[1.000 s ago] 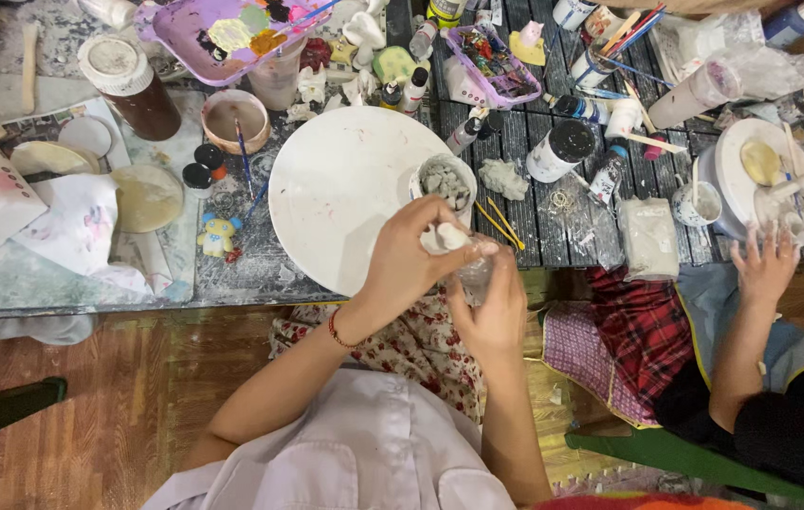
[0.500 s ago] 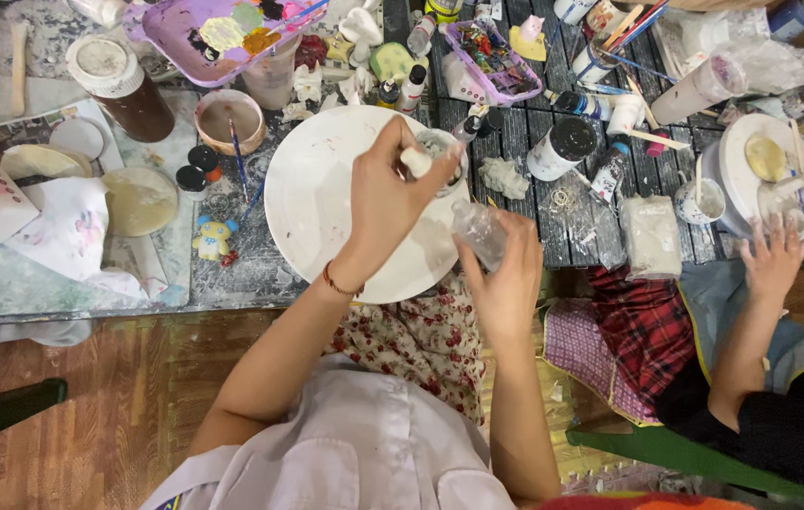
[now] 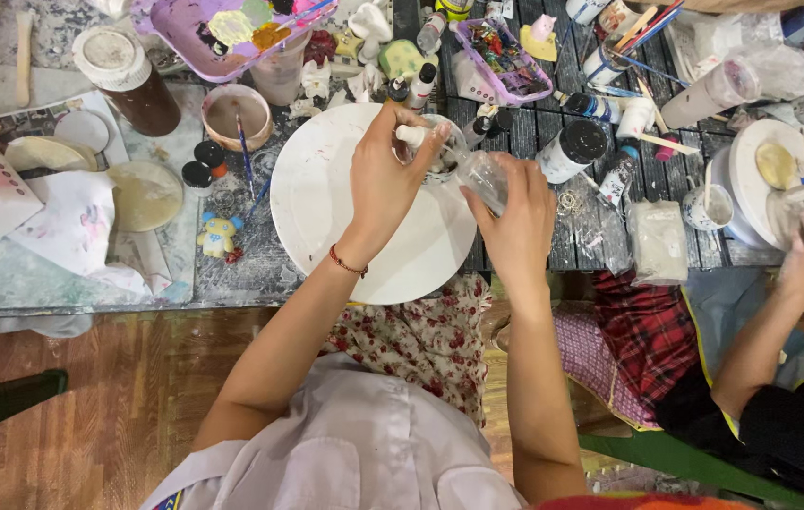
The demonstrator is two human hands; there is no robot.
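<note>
White plastic, a small bottle (image 3: 411, 135) sits pinched in the left hand (image 3: 385, 179), just beside the right hand (image 3: 515, 222), which grips a clear cup (image 3: 479, 173) over the round plate (image 3: 326, 208).

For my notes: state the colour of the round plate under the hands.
White round plate, head view.
</note>
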